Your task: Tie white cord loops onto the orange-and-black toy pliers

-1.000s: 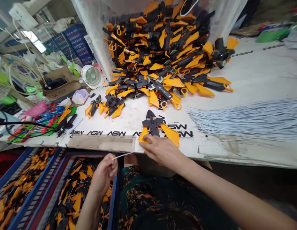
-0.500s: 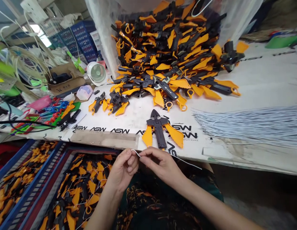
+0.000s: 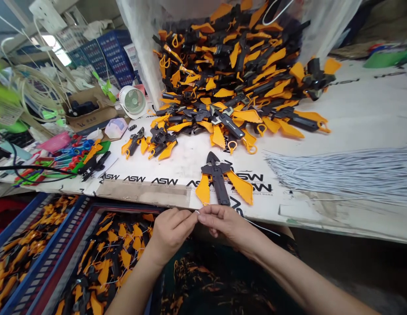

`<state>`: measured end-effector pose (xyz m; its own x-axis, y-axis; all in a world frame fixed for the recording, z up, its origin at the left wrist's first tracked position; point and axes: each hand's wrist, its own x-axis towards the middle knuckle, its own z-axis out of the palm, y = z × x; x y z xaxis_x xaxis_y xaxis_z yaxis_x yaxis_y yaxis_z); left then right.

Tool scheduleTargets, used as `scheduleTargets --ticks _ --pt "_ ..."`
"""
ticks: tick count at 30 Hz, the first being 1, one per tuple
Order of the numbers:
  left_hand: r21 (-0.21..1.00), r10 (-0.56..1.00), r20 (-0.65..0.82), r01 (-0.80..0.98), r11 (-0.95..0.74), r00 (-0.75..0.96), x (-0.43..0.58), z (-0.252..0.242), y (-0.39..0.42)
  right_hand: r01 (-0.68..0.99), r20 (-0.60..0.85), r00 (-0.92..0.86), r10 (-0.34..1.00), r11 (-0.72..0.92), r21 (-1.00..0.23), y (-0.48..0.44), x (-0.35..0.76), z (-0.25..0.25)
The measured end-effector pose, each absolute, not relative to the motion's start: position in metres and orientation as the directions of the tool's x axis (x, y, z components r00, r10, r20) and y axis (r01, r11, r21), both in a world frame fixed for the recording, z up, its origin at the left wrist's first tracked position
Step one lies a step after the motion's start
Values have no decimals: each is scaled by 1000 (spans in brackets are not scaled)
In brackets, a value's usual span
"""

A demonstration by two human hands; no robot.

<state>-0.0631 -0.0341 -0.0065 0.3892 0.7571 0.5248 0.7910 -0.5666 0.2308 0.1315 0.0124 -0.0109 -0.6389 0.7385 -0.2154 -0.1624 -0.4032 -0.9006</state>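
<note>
A thin white cord [image 3: 264,229] runs between my hands, and its loose tail trails off to the right along the table edge. My left hand [image 3: 172,232] is closed, back turned up, with its fingertips pinching the cord's near end. My right hand [image 3: 225,225] pinches the same cord right beside it, so the fingertips nearly meet. Just beyond my fingers, a black and orange plastic toy [image 3: 218,177] with a pointed tip and two orange wings lies flat on the table. Its lower end is partly hidden behind my right hand.
A large heap of the same toys [image 3: 229,78] spills from a clear plastic bag [image 3: 138,48]. On the right lies a bundle of white cords [image 3: 341,173]. Blue crates [image 3: 87,210] of toys stand below left. A small fan [image 3: 133,101] and coloured plastic parts [image 3: 67,153] occupy the left side.
My left hand has rolled over so its back faces up and has moved right, closer to my right hand. Less of the cord shows between my fingertips.
</note>
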Motion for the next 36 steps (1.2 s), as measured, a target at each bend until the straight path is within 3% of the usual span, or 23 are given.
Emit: scheduleTargets --ticks 4,7,9,11,13,15,17,19,20,22,24,26,28,30,32,36 --pt "156 662 576 731 -664 479 -68 -6 -28 -181 -245 -620 746 -439 -880 16 132 -15" --pt "173 597 679 698 -695 427 -62 -8 -28 -178 -241 -624 743 -436 -882 18 132 -16" --pt "278 629 716 703 -655 303 -53 -11 -30 -195 -224 -630 744 -431 -881 17 131 -15" --pt "501 729 679 670 -548 89 -40 -15 -33 -221 -174 -612 772 -378 -899 14 129 -17" --pt "792 858 486 499 -352 -166 -26 -18 -36 -197 -80 -539 838 -218 -956 10 128 -20" --pt "981 941 149 162 -103 -305 -15 -21 -37 -73 100 -427 899 76 -994 5 128 -24" --pt "979 953 -151 -170 108 -264 -8 -22 -36 100 312 -370 875 372 -923 2 131 -28" --pt "937 944 -264 -283 203 -196 -6 -21 -34 211 417 -396 818 524 -825 2 135 -28" --pt "953 947 -245 -232 195 -209 -7 -20 -34 232 417 -416 808 538 -811 3 138 -27" --pt "996 960 -66 41 80 -270 -10 -15 -35 229 324 -449 833 457 -859 8 142 -22" --pt "936 956 181 338 -96 -231 -16 -10 -36 177 138 -513 847 261 -949 16 146 -16" --pt "852 942 323 463 -246 -93 -22 -6 -33 121 -65 -618 783 13 -993 23 149 -11" --pt "829 939 343 460 -317 29 -27 -4 -29 85 -191 -690 698 -183 -979 28 151 -9" --pt "842 949 313 448 -300 46 -28 -4 -26 64 -248 -682 688 -281 -958 29 149 -9" --pt "855 960 279 461 -239 -21 -26 -5 -25 39 -253 -617 745 -293 -955 27 145 -12" --pt "837 960 260 519 -173 -101 -16 -11 -32 -2 -138 -481 866 -158 -987 19 138 -22"
